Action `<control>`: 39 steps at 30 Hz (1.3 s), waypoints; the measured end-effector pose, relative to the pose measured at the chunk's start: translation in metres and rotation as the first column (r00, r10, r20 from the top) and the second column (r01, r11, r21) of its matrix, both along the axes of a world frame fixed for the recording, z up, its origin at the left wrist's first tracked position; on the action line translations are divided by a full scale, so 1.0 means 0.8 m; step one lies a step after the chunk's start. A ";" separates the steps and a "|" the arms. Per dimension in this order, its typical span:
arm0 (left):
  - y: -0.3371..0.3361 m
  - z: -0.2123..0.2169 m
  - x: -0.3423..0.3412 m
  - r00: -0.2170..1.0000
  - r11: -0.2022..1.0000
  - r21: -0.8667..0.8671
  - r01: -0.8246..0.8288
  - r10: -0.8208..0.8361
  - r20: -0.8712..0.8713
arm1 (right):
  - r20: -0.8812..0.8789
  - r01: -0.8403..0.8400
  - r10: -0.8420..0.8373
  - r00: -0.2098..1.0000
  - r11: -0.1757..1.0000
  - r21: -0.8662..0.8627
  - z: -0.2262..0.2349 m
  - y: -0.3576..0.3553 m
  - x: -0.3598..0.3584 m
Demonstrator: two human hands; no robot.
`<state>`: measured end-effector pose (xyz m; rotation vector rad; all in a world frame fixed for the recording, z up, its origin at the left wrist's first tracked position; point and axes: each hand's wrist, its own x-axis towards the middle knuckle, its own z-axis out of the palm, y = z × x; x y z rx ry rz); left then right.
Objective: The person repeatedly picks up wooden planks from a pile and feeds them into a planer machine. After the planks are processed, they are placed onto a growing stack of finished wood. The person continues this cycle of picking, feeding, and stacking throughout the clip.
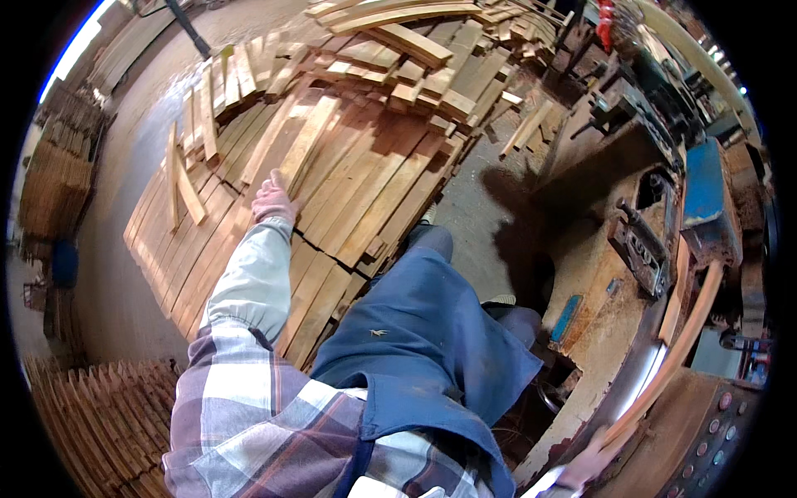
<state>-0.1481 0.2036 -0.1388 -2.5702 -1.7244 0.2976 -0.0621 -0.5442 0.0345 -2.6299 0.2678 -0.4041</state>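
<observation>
My left hand [274,202] reaches out over a broad stack of planks [357,174]. Its fingers, at least one of them stretched forward, are at the near end of a loose pale board [310,139]; the hand looks open, not wrapped round the wood. At the lower right, my right hand [591,461] is smeared by motion. It is closed on the near end of a long, narrow wood strip [696,322], which runs up along the machine beside a blue metal housing [704,195].
A woodworking machine with a worn table [531,444] and a button panel [710,440] stands close on my right. Loose offcuts [390,41] are heaped at the far end of the stack. Piled wood strips [100,415] stand at the left, near my elbow.
</observation>
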 end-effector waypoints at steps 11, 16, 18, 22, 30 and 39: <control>-0.001 0.000 -0.004 0.775 0.939 -0.345 0.018 0.205 0.598 | -0.186 -0.382 0.376 0.908 0.556 -0.738 0.018 -0.084 -0.059; -0.097 0.057 0.028 0.294 0.696 -0.602 0.391 0.525 0.799 | -0.040 -0.268 0.306 0.951 0.755 -0.599 -0.040 -0.117 0.128; -0.146 0.089 0.049 0.236 0.679 -0.557 0.479 0.512 0.826 | -0.053 -0.261 0.286 0.957 0.763 -0.592 -0.039 -0.094 0.206; -0.271 0.154 0.129 0.202 0.514 -0.586 0.626 0.619 0.759 | -0.016 -0.271 0.324 0.946 0.762 -0.588 -0.025 -0.043 0.266; -0.554 0.229 0.233 0.133 0.072 -0.268 0.961 0.727 0.674 | -0.203 -0.236 0.422 0.884 0.776 0.585 0.034 0.201 0.052; -0.131 0.033 0.170 0.614 0.970 -0.014 0.244 -0.144 0.777 | -0.227 0.076 -0.127 0.966 0.972 -0.220 0.049 0.009 -0.156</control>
